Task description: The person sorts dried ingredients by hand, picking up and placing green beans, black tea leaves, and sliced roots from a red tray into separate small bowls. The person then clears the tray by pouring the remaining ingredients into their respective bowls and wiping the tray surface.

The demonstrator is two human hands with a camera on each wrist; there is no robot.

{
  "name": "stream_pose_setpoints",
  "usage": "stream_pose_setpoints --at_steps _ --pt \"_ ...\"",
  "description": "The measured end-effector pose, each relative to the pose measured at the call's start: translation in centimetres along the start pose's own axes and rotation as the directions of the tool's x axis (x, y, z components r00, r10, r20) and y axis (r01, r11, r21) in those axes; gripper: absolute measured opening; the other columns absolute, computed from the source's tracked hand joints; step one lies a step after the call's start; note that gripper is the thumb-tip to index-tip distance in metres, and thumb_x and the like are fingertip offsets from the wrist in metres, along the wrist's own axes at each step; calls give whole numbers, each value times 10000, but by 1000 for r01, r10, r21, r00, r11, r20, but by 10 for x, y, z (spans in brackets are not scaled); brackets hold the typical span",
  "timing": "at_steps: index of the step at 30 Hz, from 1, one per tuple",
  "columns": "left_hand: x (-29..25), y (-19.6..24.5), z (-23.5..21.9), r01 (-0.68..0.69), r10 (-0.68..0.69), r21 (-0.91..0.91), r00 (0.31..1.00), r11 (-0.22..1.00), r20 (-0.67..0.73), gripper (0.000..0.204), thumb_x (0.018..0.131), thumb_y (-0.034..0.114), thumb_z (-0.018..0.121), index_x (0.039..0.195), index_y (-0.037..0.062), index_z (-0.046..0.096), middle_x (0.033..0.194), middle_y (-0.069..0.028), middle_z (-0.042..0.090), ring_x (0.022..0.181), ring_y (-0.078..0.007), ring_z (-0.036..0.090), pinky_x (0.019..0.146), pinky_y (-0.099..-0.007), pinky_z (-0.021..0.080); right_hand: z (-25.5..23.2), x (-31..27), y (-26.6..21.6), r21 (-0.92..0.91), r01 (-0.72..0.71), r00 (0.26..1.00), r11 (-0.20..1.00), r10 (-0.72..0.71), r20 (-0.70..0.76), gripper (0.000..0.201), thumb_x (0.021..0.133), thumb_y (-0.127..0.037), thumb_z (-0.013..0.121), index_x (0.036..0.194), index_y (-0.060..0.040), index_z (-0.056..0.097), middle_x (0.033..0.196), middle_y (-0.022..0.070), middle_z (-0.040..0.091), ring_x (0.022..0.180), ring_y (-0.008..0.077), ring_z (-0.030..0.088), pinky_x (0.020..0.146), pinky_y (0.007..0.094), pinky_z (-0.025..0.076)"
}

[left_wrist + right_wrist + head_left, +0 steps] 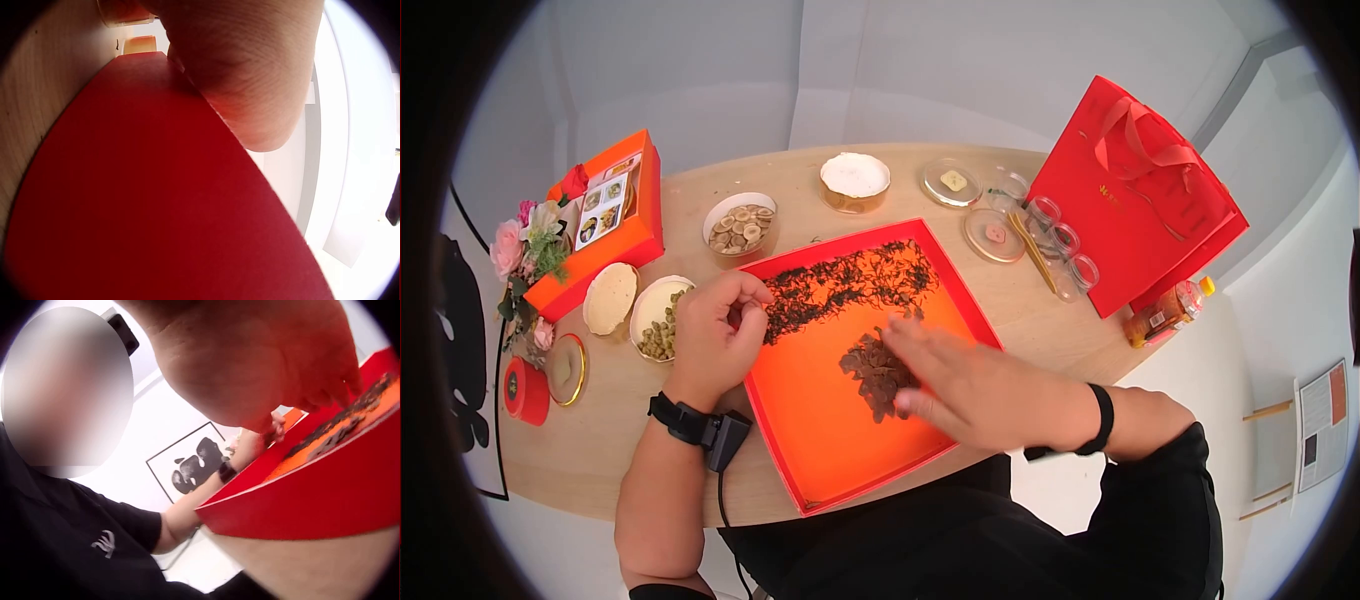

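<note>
A shallow red box with an orange inside stands in front of me. Dark, thin curled strands like loose tea leaves lie in a wide band along its far side. Nearer the middle is a heap of brown flakes. My right hand is over the right edge of this heap, its fingers stretched out and the thumb apart. At the box's left wall, my left hand rests by the rim with loosely curled fingers. In the left wrist view, the hand's heel overlaps the wall's top edge.
Bowls of round slices and green pellets stand left, near an orange gift box and flowers. Along the back is a white-topped tub. Glass dishes, small jars, a red bag and a drink bottle stand right.
</note>
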State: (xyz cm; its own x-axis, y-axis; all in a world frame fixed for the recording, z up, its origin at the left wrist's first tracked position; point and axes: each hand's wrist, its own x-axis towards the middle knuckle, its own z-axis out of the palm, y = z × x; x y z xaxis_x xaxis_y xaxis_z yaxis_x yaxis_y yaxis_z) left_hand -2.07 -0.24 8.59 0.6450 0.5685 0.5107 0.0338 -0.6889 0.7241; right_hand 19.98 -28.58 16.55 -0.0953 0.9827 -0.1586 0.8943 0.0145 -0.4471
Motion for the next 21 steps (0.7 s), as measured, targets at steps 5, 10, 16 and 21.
stream_pose_setpoints --at_steps 5,10,16,21 --pt "1 -3 2 -40 39 -25 999 999 -31 129 990 -44 678 1025 0 794 806 -20 733 690 -70 662 631 -260 517 6 10 26 -255 -92 991 963 64 -116 784 1312 -479 405 1722 189 443 1806 421 466 1722 519 448 1432 544 380" --pt "0 -1 2 -34 34 -14 999 999 -14 123 991 -42 683 1023 -3 795 818 -29 743 689 -80 671 631 -262 521 5 2 7 -234 -70 997 970 77 20 817 1308 -493 441 1784 166 363 1823 414 446 1730 516 437 1436 521 379" --pt "1 2 1 -21 21 -16 1000 1000 -17 139 998 -34 647 1016 -15 784 797 -19 733 702 -81 666 649 -268 507 -2 3 9 -84 -59 998 995 59 3 796 1302 -481 468 1776 153 382 1780 421 494 1707 516 468 1403 525 426" --pt "1 -3 3 -33 33 -23 999 999 -31 117 991 -36 682 1014 -6 793 811 -26 737 685 -79 667 626 -265 515 -1 8 23 -183 -81 996 980 71 -59 759 1295 -454 496 1775 124 394 1770 408 512 1692 515 488 1388 537 441"
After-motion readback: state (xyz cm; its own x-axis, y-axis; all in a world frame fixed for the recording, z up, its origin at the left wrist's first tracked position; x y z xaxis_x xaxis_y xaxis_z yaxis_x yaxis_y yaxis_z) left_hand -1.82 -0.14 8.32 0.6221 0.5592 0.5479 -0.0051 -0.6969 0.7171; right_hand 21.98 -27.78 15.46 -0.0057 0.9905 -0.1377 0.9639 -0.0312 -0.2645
